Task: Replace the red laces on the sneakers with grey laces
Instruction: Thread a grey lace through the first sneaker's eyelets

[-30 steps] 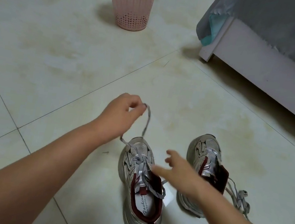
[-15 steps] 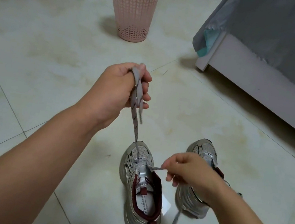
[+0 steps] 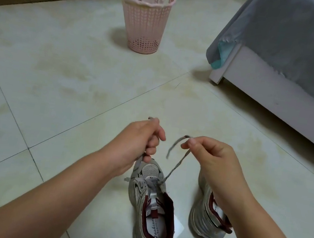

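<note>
Two silver sneakers with dark red lining stand on the tiled floor. The left sneaker carries a grey lace threaded through its front eyelets. My left hand is closed around one end of that lace, just above the toe. My right hand pinches the other end between thumb and forefinger, and the strand runs taut down to the shoe. The right sneaker sits partly hidden under my right forearm. No red lace is visible.
A pink plastic basket stands on the floor ahead. A bed frame with a grey sheet runs along the right. A white tag lies between the sneakers. Brown furniture with white cloth lines the far left.
My left hand has come down from high above the shoe to just over its toe. My right hand has risen and moved right, pulling its lace end up.
</note>
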`<action>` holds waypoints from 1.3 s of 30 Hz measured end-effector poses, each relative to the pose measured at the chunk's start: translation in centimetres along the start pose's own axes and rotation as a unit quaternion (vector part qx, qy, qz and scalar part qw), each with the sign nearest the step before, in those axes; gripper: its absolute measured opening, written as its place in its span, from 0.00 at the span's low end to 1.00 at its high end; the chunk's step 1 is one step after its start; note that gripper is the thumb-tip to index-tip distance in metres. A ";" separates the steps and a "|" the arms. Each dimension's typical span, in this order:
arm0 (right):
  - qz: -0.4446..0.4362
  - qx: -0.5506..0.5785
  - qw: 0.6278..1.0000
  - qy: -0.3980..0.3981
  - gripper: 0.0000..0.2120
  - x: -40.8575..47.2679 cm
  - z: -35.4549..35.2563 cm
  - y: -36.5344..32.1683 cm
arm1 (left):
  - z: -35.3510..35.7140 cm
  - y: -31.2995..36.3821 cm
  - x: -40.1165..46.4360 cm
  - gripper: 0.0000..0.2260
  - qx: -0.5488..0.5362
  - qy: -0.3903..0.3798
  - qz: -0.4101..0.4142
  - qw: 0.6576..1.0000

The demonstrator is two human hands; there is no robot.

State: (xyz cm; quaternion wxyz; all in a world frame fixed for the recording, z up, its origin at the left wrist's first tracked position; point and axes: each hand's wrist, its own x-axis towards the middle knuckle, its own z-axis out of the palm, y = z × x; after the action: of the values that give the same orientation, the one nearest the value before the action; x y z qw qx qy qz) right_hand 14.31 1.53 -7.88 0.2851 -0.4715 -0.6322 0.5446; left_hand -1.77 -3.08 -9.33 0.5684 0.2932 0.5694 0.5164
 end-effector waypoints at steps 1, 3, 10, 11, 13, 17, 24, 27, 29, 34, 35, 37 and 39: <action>-0.021 -0.019 1.000 0.007 0.11 0.0 0.4 0.0 | 0.2 -0.3 -0.1 0.16 0.022 -0.006 0.012 1.000; -0.033 0.014 0.999 -0.001 0.11 0.0 1.3 -0.1 | 0.7 -0.9 -0.4 0.14 0.052 -0.018 0.026 0.998; 0.000 0.073 0.997 0.004 0.09 -0.4 4.0 0.7 | 2.0 -2.6 -1.3 0.16 -0.088 -0.066 0.021 0.994; 0.000 0.043 0.999 0.000 0.09 -0.4 4.1 0.9 | 1.9 -2.7 -1.3 0.15 -0.111 -0.062 0.016 0.992; -0.005 -0.028 1.000 -0.012 0.11 -0.5 4.3 1.2 | 1.9 -2.6 -1.2 0.15 -0.121 -0.056 0.013 0.991; 0.007 -0.036 0.999 -0.032 0.11 -0.7 4.8 1.7 | 2.1 -2.6 -1.0 0.14 -0.093 -0.047 0.026 0.994; 0.029 -0.041 0.996 -0.075 0.10 -0.8 4.6 3.1 | 1.3 -2.1 -0.8 0.14 -0.069 -0.033 0.026 0.997; 0.050 -0.035 0.988 -0.139 0.12 -1.0 3.9 3.5 | 0.4 -0.9 -0.6 0.15 -0.071 -0.028 0.034 0.996; 0.066 -0.025 0.987 -0.144 0.04 -0.5 2.8 4.0 | 0.1 -0.6 -0.6 0.14 -0.102 -0.028 0.027 0.994; 0.114 -0.219 0.967 -0.064 0.08 1.6 1.0 8.7 | -0.3 -0.2 -0.8 0.13 -0.120 -0.016 0.016 0.993; 0.117 -0.259 0.955 -0.081 0.09 1.6 1.4 9.7 | -0.2 0.3 -0.8 0.12 -0.121 -0.017 0.024 0.992; 0.114 -0.317 0.934 -0.117 0.11 1.6 2.6 11.6 | 0.0 1.6 -0.9 0.13 -0.134 -0.029 0.050 0.989; 0.098 -0.359 0.918 -0.134 0.12 1.8 3.8 12.9 | 0.4 3.1 -0.9 0.14 -0.150 -0.047 0.086 0.984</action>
State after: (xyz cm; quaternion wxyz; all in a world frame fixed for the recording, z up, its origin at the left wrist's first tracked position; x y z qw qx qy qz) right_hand 13.94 1.05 -21.42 -0.0456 -0.5241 -0.7686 0.3640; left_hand -2.03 -2.91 -6.06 0.5859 0.2764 0.4306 0.6285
